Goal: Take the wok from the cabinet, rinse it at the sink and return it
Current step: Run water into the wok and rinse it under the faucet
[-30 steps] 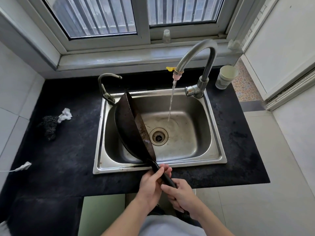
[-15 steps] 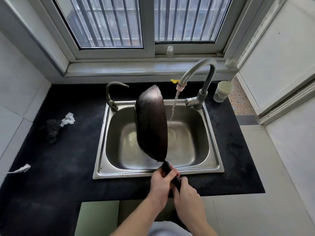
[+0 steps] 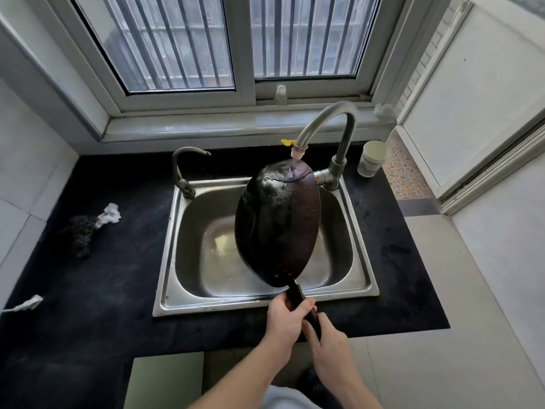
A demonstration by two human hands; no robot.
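Note:
The black wok (image 3: 277,225) is held up over the steel sink (image 3: 188,302), turned so its dark wet underside faces me. Its far rim sits right under the tall faucet (image 3: 339,113), and water from the spout lands on it. My left hand (image 3: 286,320) grips the black handle close to the pan. My right hand (image 3: 327,346) grips the same handle just behind it, nearer my body.
A black countertop (image 3: 88,290) surrounds the sink. A small second tap (image 3: 182,169) stands at the sink's back left. A paper cup (image 3: 372,158) stands right of the faucet. A dark scrubber with white scrap (image 3: 88,228) lies left. The barred window (image 3: 236,39) is behind.
The wok was lifted off the sink's left side, turned bottom-up toward me and swung right under the running spout. Both hands kept their hold on the handle.

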